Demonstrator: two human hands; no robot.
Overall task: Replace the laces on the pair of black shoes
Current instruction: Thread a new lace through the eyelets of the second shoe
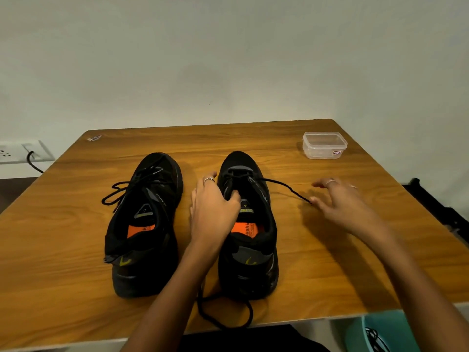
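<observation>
Two black shoes stand side by side on the wooden table (317, 250), toes pointing away from me. The left shoe (144, 224) is laced, with its loose lace loops lying to its left. The right shoe (250, 224) has a black lace (284, 185) through only its lowest eyelets; one end runs right across the table, another length (225, 313) curls near the front edge. My left hand (214, 209) grips the right shoe's tongue and left side. My right hand (337, 199) hovers with fingers spread, its fingertips at the lace's right end.
A clear plastic lidded box (324, 144) sits at the table's back right corner. A wall socket with a plugged cable (30, 153) is at the left. A teal bin (388, 334) holding black cords stands below the table's front right.
</observation>
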